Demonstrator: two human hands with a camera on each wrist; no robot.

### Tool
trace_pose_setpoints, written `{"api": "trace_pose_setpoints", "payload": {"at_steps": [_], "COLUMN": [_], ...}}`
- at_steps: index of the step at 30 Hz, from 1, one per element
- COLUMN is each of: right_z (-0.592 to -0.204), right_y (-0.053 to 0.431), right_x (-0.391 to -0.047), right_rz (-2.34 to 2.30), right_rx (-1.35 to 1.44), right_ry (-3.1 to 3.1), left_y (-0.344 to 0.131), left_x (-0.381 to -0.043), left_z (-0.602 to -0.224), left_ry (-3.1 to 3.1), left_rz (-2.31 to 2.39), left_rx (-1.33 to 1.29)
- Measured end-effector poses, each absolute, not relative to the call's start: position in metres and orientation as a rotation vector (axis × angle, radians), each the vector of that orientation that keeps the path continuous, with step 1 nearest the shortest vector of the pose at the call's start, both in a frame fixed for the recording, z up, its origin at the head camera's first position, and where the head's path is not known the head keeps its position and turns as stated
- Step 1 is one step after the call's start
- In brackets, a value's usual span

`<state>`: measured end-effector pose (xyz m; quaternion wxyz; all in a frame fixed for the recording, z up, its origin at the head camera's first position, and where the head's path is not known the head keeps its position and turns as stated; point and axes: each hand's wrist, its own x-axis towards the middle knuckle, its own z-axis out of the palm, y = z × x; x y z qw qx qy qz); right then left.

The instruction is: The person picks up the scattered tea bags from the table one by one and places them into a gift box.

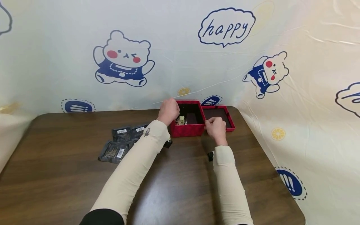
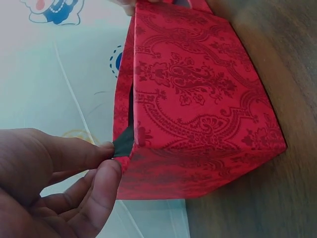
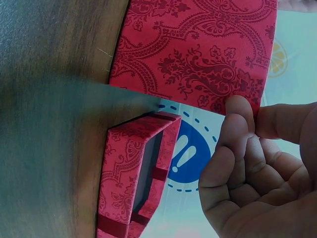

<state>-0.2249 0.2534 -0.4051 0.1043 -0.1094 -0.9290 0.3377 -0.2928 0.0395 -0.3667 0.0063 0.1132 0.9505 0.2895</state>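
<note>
The red box (image 1: 187, 130) stands open on the bench (image 1: 70, 187), lid (image 1: 230, 120) just to its right, presumably so the inside is reachable. At the box's left rim, the left hand's (image 1: 168, 112) grip pinches a dark piece (image 2: 124, 143); the right hand's (image 1: 216, 128) grip pinches the box's near right corner, likely to steady it. Packets (image 1: 112, 152) lie left of the box.

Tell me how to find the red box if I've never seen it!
Start with the brown table and look near its far edge, right of the middle. Between the left hand and the right hand sits a deep, open red box with dark flowery patterns. It stands clearly taller than the shallow red tray beside it.
</note>
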Motion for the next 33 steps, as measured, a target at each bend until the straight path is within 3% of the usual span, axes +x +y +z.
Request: {"api": "trace_pose_setpoints", "payload": {"at_steps": [24, 33], "right_z": [-0.405, -0.407], "right_y": [0.252, 0.254], "right_x": [-0.225, -0.227], "right_rz": [0.995, 0.998], "right_rx": [-0.329, -0.332], "right_ry": [-2.762, -2.771], "left_y": [0.007, -0.01], "left_x": [-0.286, -0.286], "left_z": [-0.354, -0.354], "left_ry": [2.681, 2.652], "left_rz": [1.306, 1.255], "left_rx": [0.245, 0.252]}}
